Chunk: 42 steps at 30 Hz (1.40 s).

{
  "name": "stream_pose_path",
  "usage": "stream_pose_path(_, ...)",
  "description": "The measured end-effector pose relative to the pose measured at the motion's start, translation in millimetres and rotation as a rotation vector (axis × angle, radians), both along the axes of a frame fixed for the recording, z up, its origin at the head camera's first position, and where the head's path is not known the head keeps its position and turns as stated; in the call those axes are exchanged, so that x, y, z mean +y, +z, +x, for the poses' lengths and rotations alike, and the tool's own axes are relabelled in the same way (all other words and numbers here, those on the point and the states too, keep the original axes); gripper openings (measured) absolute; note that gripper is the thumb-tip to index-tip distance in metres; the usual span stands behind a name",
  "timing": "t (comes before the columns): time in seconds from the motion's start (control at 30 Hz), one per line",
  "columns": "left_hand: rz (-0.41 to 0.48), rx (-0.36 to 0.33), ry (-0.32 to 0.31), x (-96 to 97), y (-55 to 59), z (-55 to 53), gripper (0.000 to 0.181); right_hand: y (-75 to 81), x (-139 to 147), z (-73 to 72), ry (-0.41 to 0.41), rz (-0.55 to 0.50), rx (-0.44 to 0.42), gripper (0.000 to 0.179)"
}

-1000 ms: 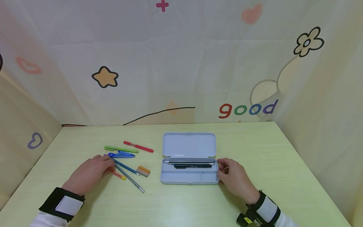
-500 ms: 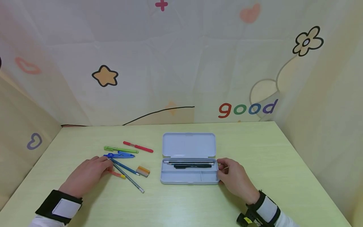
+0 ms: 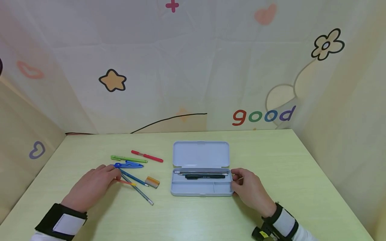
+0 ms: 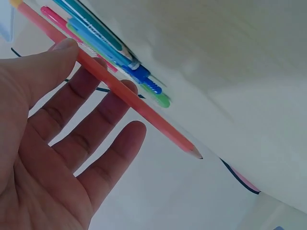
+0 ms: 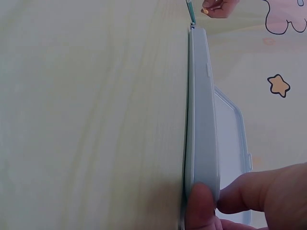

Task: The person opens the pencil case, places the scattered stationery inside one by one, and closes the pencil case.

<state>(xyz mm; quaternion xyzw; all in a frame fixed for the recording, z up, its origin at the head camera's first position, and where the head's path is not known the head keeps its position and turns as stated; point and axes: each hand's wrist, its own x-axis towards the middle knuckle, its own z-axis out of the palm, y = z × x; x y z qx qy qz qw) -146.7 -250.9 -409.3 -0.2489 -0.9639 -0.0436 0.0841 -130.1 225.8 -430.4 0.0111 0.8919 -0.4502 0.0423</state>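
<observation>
My left hand point(image 3: 91, 187) pinches a red-orange pencil point(image 4: 158, 120) between thumb and fingertips. The pencil's sharpened tip and yellow end both show in the left wrist view. In the head view its yellow end lies over a grey-blue pencil point(image 3: 141, 194). At the right end of an open pale blue pencil case point(image 3: 191, 191), my right hand point(image 3: 252, 190) grips the edge with thumb and fingers. Inside the long back compartment lie a black pen point(image 3: 205, 176) and at least one pencil; two front compartments hold nothing visible.
Around the left hand lie a blue compass point(image 3: 129, 164), a blue pencil point(image 3: 134, 177), a green pen point(image 3: 129, 158), a red pen point(image 3: 147, 156) and an orange-and-grey eraser point(image 3: 152, 182). The case's lid point(image 3: 201, 154) leans back open, towards the printed curtain point(image 3: 193, 83).
My left hand has lifted the red-orange pencil off the table, and its yellow end has moved slightly up and right. The right hand and the pencil case have stayed in place.
</observation>
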Motion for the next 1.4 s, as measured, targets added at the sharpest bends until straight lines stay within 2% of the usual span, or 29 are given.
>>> stream_pose_path(0.17, 0.0, 0.024, -0.018, 5.3, 5.5, 2.5, 0.018, -0.2, 0.4, -0.2, -0.006, 0.001, -0.001, 0.038)
stream_pose_path(0.57, -0.017, 0.068, -0.051, 20.2, 16.9, 6.2, 0.025, -0.7, 0.4, 0.4, -0.004, -0.011, 0.0, 0.038)
stream_pose_path(0.83, -0.022, 0.062, -0.039, 32.5, 24.8, 8.7, 0.027, -1.8, 0.2, -0.3, -0.007, -0.007, 0.002, 0.038)
stream_pose_path(1.17, -0.027, 0.076, -0.037, 50.2, 31.0, 8.5, 0.026, -0.8, 0.0, 0.1, -0.002, -0.015, 0.004, 0.039)
stream_pose_path(1.4, -0.038, 0.1, -0.072, 63.0, 35.2, 7.1, 0.03, -0.2, -0.1, 0.5, -0.005, -0.014, 0.0, 0.039)
